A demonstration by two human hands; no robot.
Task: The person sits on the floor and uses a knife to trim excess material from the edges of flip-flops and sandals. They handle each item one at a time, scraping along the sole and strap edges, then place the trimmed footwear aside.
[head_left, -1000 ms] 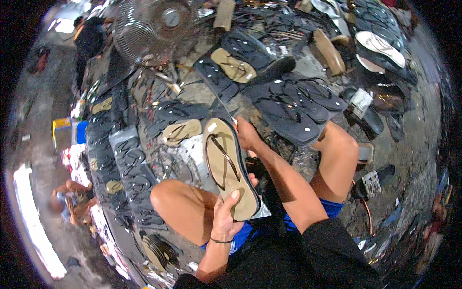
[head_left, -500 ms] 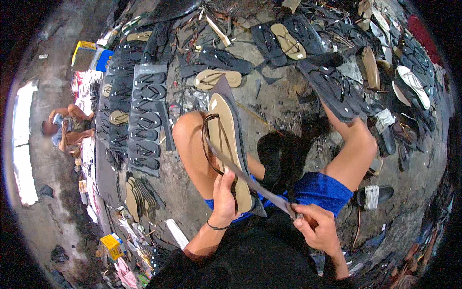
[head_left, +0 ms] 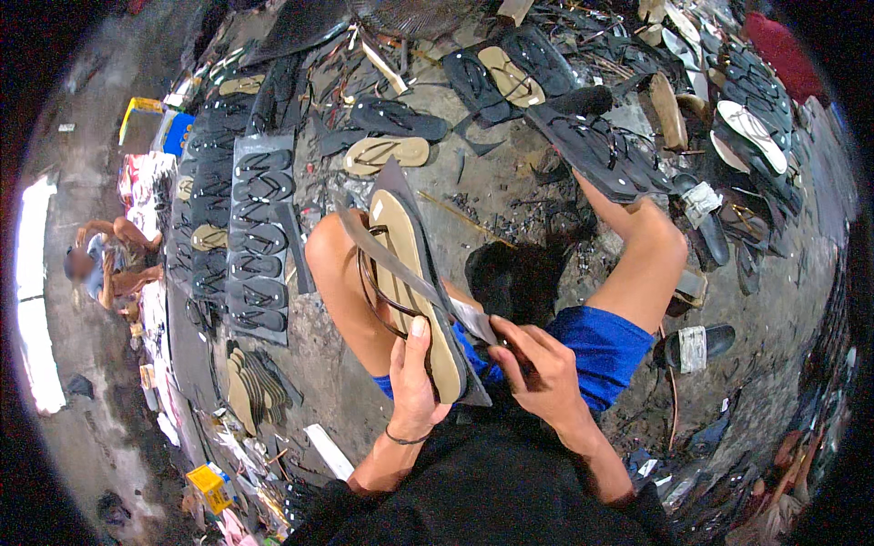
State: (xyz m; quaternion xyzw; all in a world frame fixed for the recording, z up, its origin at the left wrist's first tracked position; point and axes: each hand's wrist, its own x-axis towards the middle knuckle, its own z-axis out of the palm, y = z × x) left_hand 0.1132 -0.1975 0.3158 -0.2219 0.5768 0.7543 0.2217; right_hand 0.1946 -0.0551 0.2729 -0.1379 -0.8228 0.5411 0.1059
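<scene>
A tan flip-flop (head_left: 396,227) with dark straps stands tilted above my lap, toe end pointing away from me. Beneath it, a dark sole sheet (head_left: 405,188) juts past its edge in a point at the toe. My left hand (head_left: 416,387) grips the flip-flop near the heel, thumb on the tan footbed. In my right hand (head_left: 542,364) is a long, thin grey knife (head_left: 391,259), its fingers closed round the near end. The blade slants across the flip-flop and its straps toward the upper left; whether it touches them I cannot tell.
Rows of dark flip-flops (head_left: 259,237) lie on the left. Another tan flip-flop (head_left: 387,155) is ahead, and dark flip-flops (head_left: 605,150) lie by my right knee. A white sandal (head_left: 751,135) sits farther right. Scraps litter the floor; a person (head_left: 114,259) sits far left.
My right hand has moved up and left, closer to the flip-flop. The knife blade now reaches farther across it. My left hand keeps its grip, while the view has shifted slightly.
</scene>
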